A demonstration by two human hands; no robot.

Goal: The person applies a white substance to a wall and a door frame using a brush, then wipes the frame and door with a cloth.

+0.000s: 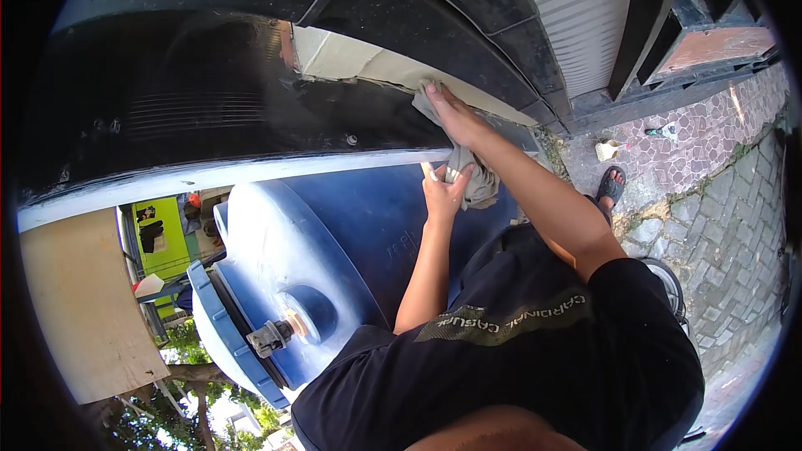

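Observation:
My right hand [455, 121] presses a grey cloth [480, 188] flat against the glossy black panel [276, 117], close to its cream-coloured strip. The cloth runs down from under that palm over the panel's white edge and hangs in a bunch. My left hand [443, 194] is just below this white edge [234, 171], with part of the cloth between its thumb and fingers. Some of the left fingers are hidden behind the edge. Beneath both hands lies a large blue water tank [359, 209].
A pipe fitting [271, 336] sticks out of the tank near its ribbed lid [234, 334]. Dark tiles [418, 17] border the panel. To the right are a paved path [718, 242], a sandalled foot [611, 185], a small pale container [607, 149] and part of a wheel [668, 284].

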